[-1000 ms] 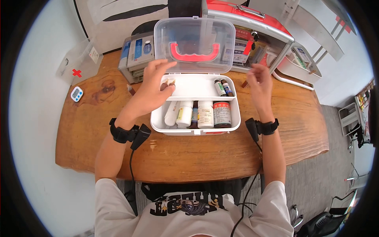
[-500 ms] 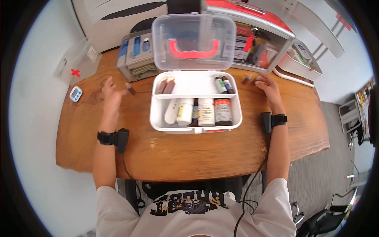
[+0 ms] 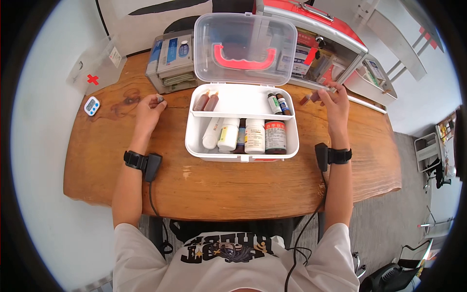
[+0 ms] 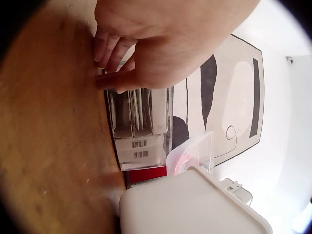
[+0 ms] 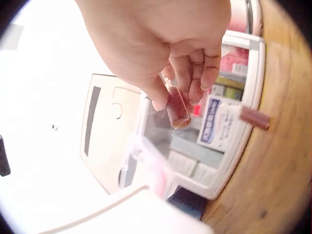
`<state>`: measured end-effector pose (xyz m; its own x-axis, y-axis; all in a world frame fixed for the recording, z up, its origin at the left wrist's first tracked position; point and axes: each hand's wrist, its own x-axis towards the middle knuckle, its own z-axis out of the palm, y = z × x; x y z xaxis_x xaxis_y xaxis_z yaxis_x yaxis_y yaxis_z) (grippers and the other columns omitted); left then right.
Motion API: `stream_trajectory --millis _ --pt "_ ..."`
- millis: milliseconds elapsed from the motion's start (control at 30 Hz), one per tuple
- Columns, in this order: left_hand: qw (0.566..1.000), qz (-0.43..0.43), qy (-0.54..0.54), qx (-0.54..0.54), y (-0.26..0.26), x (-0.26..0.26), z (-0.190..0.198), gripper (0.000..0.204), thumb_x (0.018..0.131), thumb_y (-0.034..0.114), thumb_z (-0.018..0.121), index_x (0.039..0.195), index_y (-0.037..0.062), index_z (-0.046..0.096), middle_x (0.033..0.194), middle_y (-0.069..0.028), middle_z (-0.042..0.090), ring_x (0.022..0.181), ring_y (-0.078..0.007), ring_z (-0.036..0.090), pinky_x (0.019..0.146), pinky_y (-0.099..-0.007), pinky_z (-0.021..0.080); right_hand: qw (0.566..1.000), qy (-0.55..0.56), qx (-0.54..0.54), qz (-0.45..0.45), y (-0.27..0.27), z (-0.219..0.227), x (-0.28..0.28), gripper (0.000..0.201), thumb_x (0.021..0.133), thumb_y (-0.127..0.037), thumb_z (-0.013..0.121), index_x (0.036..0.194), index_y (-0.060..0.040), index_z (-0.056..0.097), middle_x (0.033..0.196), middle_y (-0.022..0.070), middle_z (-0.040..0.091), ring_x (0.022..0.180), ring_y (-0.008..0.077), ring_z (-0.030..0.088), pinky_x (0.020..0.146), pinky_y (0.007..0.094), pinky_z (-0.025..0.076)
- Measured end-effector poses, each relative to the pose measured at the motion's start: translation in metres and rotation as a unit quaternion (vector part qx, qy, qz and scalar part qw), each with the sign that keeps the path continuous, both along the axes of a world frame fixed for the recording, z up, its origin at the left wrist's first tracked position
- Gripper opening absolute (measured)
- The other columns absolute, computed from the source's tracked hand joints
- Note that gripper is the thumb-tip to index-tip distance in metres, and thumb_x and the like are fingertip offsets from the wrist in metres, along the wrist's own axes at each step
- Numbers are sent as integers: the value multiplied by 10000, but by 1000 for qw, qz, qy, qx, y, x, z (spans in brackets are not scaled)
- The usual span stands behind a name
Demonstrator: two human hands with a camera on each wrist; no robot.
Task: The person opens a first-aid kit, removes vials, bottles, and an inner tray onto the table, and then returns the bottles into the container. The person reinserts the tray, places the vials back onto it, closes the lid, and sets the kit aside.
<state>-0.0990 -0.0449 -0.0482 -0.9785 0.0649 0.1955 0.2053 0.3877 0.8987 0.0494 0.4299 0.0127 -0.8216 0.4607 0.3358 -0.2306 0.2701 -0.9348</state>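
Observation:
A white medicine box stands open at the middle of the wooden table, its clear lid upright. Its upper tray holds two brown vials at the left and two small bottles at the right. Several bottles stand in the lower compartment. Left of the box, my left hand pinches a small brown vial against the table. Right of the box, my right hand holds a brown vial above the table. Another vial lies beside it.
A grey box of packets stands behind the left hand. An open red and metal case is behind the right hand, with a white tray beyond it. A clear box with a red cross and a small timer sit far left.
My left hand left the box's upper tray, swung left and now pinches a vial on the table. My right hand reached toward the red case and lifted a vial.

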Motion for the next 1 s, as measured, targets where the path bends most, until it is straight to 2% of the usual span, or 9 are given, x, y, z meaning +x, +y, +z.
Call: stream_trajectory --millis 100,233,367,500,600,667,767,833,1000 --pt "999 20 30 1 7 4 11 259 905 51 666 1149 -23 623 985 -62 678 895 -132 640 825 -263 505 997 41 -9 65 -40 32 2 317 959 -38 600 1235 49 471 842 135 715 759 186 681 715 284 530" --pt "988 -5 140 62 51 44 69 297 925 78 652 1203 -10 596 959 -57 682 888 -126 638 815 -272 506 987 41 32 155 -82 62 4 286 953 -66 624 1198 35 517 815 128 720 755 158 679 700 277 530" --pt "977 -159 141 13 89 79 121 368 945 76 625 1298 32 532 918 -29 655 867 -101 598 812 -262 467 973 -17 142 179 -94 71 -5 300 933 -106 660 1172 24 534 768 91 717 729 106 665 663 258 508" --pt "958 -267 76 -78 107 78 127 349 941 81 627 1277 61 534 890 -11 650 866 -86 572 792 -263 443 952 -77 181 235 -98 70 -8 279 919 -119 678 1148 -15 556 755 76 718 671 127 639 650 278 497" --pt "949 -279 79 -124 115 77 128 336 924 91 641 1247 59 554 927 -36 605 923 -136 569 863 -296 454 932 -121 202 274 -97 69 -10 274 896 -131 698 1123 -25 588 836 93 713 761 167 645 710 322 510" --pt "945 -289 69 -139 116 75 127 331 917 100 649 1234 53 566 973 -54 587 985 -162 562 891 -307 457 913 -35 331 237 -94 63 -13 247 867 -147 711 1071 -29 638 949 114 668 914 227 615 818 372 501" --pt "925 -272 175 -198 118 68 123 307 898 119 668 1190 54 602 1124 -81 522 1157 -217 479 927 -323 461 884 25 399 241 -92 50 -16 202 848 -163 715 1001 -34 685 1017 118 610 1014 280 553 896 400 475" --pt "929 -285 124 -200 119 64 118 292 882 135 682 1162 71 628 1242 -77 471 1251 -242 395 953 -335 450 878 21 417 233 -93 53 -13 175 853 -157 706 976 -33 694 1007 112 604 1018 283 542 908 400 468" --pt "930 -293 110 -192 118 64 114 258 880 122 681 1129 73 635 1264 -71 466 1252 -249 400 977 -333 436 874 43 432 217 -89 49 -9 126 869 -139 686 938 -38 714 1026 107 612 982 299 546 908 392 463"
